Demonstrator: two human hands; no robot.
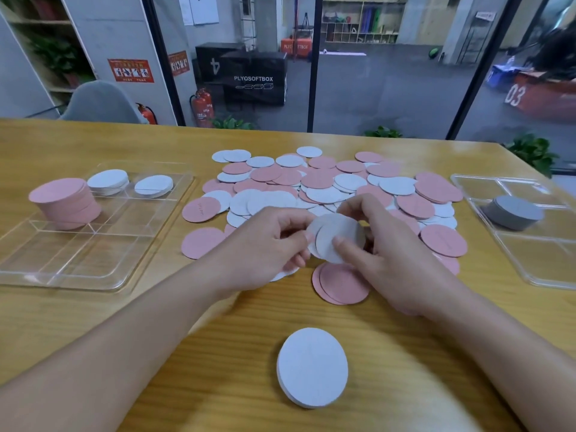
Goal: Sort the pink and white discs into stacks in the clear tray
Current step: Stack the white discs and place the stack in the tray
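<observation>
A few thin, round white felt-like discs (338, 240), judged light, pliant and prone to sliding, are pinched by their rims between the left hand (268, 244) and right hand (383, 244) above the wooden bench (218, 338).

Both forearms are bare to the frame edge, with no sleeves showing. The left hand (265, 241) and right hand (383, 244) wear nothing.
</observation>
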